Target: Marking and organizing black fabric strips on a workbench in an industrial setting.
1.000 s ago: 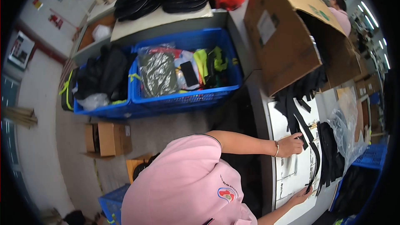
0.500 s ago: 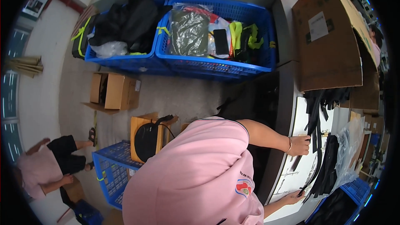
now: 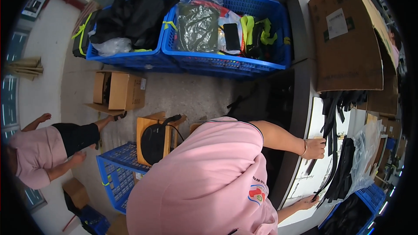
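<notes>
Both my arms reach right, over a white board [image 3: 300,186] on a workbench. My left hand [image 3: 314,149] is closed in a fist, with a short black strap [image 3: 311,166] sticking out below it. Nearer the lower edge, my right hand [image 3: 307,202] pinches the end of a long thin black strap [image 3: 329,177] between its fingers. This strap runs up the board past my left hand. Just right of it lies a bundle of black straps [image 3: 346,172]. More black straps [image 3: 339,104] hang at the mouth of a large cardboard box [image 3: 348,56].
Clear plastic wrap [image 3: 366,148] lies beyond the bundle. Two blue crates [image 3: 257,63] with bags, fabric and a phone stand at the back. A wooden stool [image 3: 143,141] carries a black pouch. A co-worker in a pink shirt [image 3: 39,152] is at the left, near an open carton [image 3: 124,90].
My hands stay almost in place, with the right one still pinching the strap end. The co-worker at the left has stepped and swung their arms. My view has shifted slightly.
</notes>
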The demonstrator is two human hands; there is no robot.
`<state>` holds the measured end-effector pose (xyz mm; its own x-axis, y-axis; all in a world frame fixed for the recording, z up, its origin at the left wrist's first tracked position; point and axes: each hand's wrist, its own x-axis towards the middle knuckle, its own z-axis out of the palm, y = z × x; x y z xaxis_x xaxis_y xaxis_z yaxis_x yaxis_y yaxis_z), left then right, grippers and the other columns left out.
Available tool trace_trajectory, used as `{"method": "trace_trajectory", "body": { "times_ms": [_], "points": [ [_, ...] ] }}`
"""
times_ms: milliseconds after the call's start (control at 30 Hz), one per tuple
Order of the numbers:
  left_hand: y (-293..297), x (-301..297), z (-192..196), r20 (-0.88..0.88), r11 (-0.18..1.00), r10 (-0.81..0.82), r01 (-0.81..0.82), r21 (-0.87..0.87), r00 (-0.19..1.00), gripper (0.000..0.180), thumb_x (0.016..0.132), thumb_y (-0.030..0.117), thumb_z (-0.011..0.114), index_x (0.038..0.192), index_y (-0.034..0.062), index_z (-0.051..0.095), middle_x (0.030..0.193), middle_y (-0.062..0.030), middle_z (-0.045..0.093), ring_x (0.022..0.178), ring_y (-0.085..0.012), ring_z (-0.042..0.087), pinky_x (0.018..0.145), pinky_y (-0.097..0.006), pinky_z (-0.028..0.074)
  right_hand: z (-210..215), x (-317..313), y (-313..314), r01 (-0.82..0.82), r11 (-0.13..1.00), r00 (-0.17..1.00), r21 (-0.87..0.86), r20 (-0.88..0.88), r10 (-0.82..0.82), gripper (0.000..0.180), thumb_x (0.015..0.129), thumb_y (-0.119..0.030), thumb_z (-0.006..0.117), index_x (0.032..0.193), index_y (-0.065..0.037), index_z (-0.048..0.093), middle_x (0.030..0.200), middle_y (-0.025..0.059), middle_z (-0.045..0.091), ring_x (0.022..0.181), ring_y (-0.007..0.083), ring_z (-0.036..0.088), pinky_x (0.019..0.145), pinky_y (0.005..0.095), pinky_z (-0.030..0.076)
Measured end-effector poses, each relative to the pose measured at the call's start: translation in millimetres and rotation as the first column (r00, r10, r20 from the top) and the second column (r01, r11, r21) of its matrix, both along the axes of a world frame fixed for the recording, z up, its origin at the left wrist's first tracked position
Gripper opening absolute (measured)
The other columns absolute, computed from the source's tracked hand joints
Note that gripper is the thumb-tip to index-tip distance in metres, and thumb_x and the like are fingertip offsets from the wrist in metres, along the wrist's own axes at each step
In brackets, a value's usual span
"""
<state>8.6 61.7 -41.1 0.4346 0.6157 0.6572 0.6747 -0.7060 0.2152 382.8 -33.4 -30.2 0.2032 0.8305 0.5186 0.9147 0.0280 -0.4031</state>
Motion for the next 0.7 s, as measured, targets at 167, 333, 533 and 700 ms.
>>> {"method": "trace_trajectory", "body": {
  "times_ms": [167,333,533,700],
  "points": [
    [1.1,1.0,-1.4,0.040,1.000,-0.013,0.012,0.015,0.999,0.008,0.080,0.014,0.067,0.087,0.0130,0.069,0.084,-0.0016,0.065,0.094,-0.0224,0.058,0.105,-0.043,0.035,-0.1,1.6,0.2,-0.009,1.000,1.000,0.023,-0.008,0.009,0.035,0.105,-0.019,0.058,0.129,0.006,0.060,0.125,0.0224,0.067,0.113,0.0337,0.065,0.100,0.0397,0.051],
    [1.4,2.6,-2.8,0.045,1.000,-0.010,0.010,0.007,0.999,0.007,0.080,0.014,0.066,0.087,0.0132,0.068,0.084,-0.0017,0.065,0.093,-0.0224,0.058,0.104,-0.043,0.035,-1.6,5.6,1.9,-0.060,0.996,0.996,0.064,-0.060,0.064,0.034,0.104,-0.016,0.059,0.129,0.007,0.060,0.125,0.0219,0.067,0.114,0.0337,0.065,0.101,0.0394,0.050],
    [3.1,4.2,-2.1,-0.030,0.999,0.004,-0.005,-0.041,1.000,0.009,0.083,0.019,0.064,0.088,0.0151,0.069,0.087,-0.0005,0.067,0.096,-0.0216,0.060,0.101,-0.042,0.034,-2.0,8.5,1.1,-0.062,0.997,0.996,0.048,-0.058,0.065,0.033,0.104,-0.014,0.059,0.128,0.008,0.060,0.124,0.0217,0.067,0.113,0.0328,0.064,0.101,0.0393,0.050],
    [1.9,2.8,-0.5,0.046,1.000,-0.009,0.010,-0.028,0.999,0.007,0.082,0.017,0.068,0.087,0.0132,0.068,0.087,-0.0007,0.065,0.095,-0.0209,0.058,0.103,-0.042,0.035,-2.4,9.8,2.5,-0.055,0.998,0.995,0.038,-0.082,0.058,0.034,0.103,-0.014,0.059,0.128,0.009,0.060,0.123,0.0221,0.067,0.112,0.0326,0.064,0.100,0.0398,0.050]
  ]
}}
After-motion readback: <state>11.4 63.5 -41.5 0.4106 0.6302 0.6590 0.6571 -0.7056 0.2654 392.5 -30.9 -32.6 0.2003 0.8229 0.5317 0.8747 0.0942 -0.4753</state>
